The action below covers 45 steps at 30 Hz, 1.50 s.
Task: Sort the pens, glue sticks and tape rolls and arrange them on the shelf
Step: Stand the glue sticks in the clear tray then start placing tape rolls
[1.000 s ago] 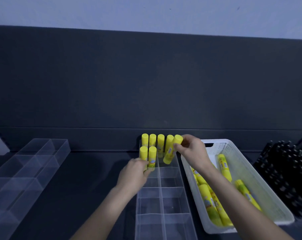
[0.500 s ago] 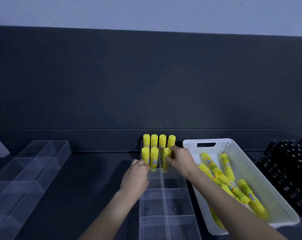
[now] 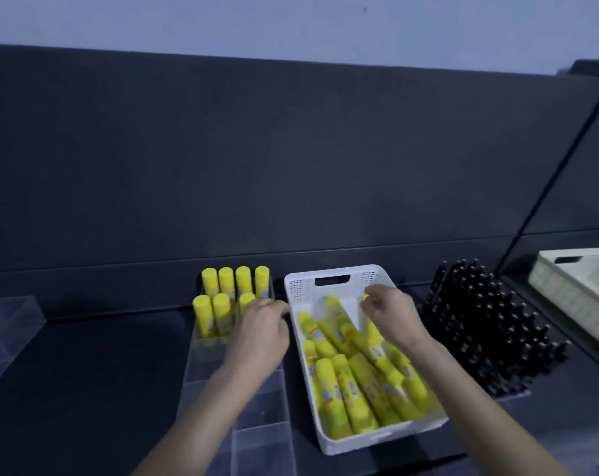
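Seven yellow glue sticks [image 3: 226,283] stand upright in two rows at the far end of a clear divided organizer [image 3: 222,369]. My left hand [image 3: 260,334] rests at that end, fingers loosely curled beside the third stick of the front row. To its right, a white perforated basket [image 3: 377,438] holds several loose glue sticks [image 3: 346,389] lying flat. My right hand [image 3: 391,317] is inside the basket near its far end, fingers curled round a glue stick whose yellow tip shows at the fingertips.
A rack of upright black pens [image 3: 490,324] stands to the right of the basket. A beige basket [image 3: 573,286] sits at the far right. Another clear divided organizer [image 3: 9,317] lies at the far left. A dark back panel closes the shelf.
My right hand left the third front-row stick standing in the organizer and moved right into the basket, where it took hold of another. My left hand stayed at the organizer. The camera turned right.
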Each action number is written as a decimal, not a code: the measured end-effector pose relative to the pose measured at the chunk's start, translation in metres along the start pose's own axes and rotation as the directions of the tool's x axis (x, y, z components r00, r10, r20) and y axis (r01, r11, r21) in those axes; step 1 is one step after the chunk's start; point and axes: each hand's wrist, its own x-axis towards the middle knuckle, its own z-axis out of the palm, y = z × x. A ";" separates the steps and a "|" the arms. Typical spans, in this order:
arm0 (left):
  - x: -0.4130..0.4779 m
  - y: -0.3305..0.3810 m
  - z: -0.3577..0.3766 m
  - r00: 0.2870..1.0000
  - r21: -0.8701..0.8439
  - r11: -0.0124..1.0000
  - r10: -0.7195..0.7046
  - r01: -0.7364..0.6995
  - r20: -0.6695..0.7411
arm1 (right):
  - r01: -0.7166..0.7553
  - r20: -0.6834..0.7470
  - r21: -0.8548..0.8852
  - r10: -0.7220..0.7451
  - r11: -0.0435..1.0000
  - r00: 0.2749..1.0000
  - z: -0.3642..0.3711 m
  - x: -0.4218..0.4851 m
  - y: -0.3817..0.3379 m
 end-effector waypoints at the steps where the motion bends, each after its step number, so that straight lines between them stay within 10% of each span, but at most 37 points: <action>1: 0.005 0.016 0.012 0.999 -0.003 1.000 -0.013 0.013 0.044 | -0.030 0.036 -0.063 0.032 0.998 0.999 -0.008 0.002 0.012; 10: 0.057 0.071 0.077 0.829 0.322 0.887 -0.436 0.331 0.349 | -0.083 0.307 -0.198 0.142 0.977 0.941 0.013 0.039 0.036; 16: 0.075 0.058 0.091 0.743 -0.010 0.817 -0.520 0.577 0.421 | -0.171 0.283 -0.124 0.200 0.977 0.938 0.031 0.051 0.039; 24: 0.077 0.056 0.100 0.654 -0.418 0.505 -0.540 0.755 0.530 | -0.406 0.401 0.478 0.217 0.779 0.890 0.033 0.055 0.046; 35: 0.076 0.071 0.084 0.831 -0.805 0.266 -0.350 0.530 0.432 | -0.267 0.300 0.732 0.055 0.626 0.952 0.009 0.039 0.031; 45: 0.039 0.055 0.022 0.958 -0.808 0.536 -0.261 0.244 0.117 | -0.117 0.296 0.798 -0.215 0.592 0.931 -0.021 0.010 0.005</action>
